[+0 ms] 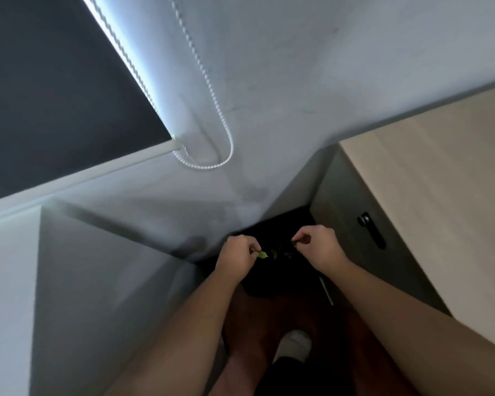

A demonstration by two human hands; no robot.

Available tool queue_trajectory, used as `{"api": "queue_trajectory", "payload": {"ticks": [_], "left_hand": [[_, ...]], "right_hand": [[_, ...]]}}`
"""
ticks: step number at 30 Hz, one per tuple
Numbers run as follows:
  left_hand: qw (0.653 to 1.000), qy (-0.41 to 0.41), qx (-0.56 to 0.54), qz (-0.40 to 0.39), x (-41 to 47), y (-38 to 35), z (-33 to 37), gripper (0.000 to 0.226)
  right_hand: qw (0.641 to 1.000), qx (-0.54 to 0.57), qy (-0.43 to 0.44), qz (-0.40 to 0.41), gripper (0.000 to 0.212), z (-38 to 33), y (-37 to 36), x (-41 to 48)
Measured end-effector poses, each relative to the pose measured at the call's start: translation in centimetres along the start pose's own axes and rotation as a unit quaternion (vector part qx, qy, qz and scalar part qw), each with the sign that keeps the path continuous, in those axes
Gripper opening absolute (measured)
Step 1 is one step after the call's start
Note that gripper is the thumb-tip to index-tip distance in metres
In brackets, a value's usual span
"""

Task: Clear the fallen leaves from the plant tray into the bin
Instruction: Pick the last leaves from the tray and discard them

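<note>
My left hand (236,257) pinching a leaf (262,254) over the bin (257,287), right hand (316,245) pinched above it, grip contents unclear, leaves (280,252) inside

Matt pale wood-grain cabinet (429,178), smooth painted wall (269,67), seemingly black plastic bin (280,224).

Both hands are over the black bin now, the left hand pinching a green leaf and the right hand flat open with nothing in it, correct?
Not quite. In the head view the right hand is not flat open: its fingers are curled and pinched on something small and dark, probably another leaf. The rest holds: both hands are over the black bin, and the left hand pinches a green leaf.
</note>
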State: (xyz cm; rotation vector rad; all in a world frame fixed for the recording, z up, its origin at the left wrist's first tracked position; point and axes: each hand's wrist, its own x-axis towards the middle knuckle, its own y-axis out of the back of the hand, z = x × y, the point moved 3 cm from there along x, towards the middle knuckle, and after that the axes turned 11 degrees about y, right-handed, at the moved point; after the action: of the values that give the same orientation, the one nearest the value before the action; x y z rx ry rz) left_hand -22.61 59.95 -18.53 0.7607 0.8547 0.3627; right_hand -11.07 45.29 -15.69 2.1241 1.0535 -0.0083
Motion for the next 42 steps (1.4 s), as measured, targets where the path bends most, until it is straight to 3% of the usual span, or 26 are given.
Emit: {"api": "queue_trajectory", "payload": {"ticks": [6,9,12,20,27,32,42], "left_hand": [[0.999,0.024,-0.027,-0.017,4.0,-2.8,-1.9,0.016],[0.999,0.012,0.012,-0.045,4.6,-3.3,-1.4,0.037],[0.999,0.011,0.036,-0.029,4.4,-2.7,-0.6,0.041],[0.999,-0.015,0.027,0.028,2.1,1.4,5.2,0.006],[0.984,-0.148,0.064,0.076,-3.1,4.8,16.6,0.012],[0.955,-0.279,0.081,0.059,-9.5,3.4,26.5,0.009],[0.835,-0.498,0.233,-0.028,-23.3,-9.7,39.4,0.009]], "right_hand": [[0.999,0.010,-0.022,-0.030,0.026,3.0,-3.5,3.2],[0.998,0.013,-0.024,-0.057,0.042,3.8,-3.8,3.3],[0.998,0.022,-0.041,-0.051,0.040,4.1,-2.9,2.8],[0.999,0.026,-0.007,0.042,0.027,0.6,3.3,0.1],[0.979,0.011,0.060,0.193,0.018,-2.9,13.2,-6.3],[0.960,0.003,0.020,0.279,0.018,0.0,21.0,-14.9],[0.910,-0.015,-0.130,0.393,0.015,10.5,25.0,-33.5]]}}
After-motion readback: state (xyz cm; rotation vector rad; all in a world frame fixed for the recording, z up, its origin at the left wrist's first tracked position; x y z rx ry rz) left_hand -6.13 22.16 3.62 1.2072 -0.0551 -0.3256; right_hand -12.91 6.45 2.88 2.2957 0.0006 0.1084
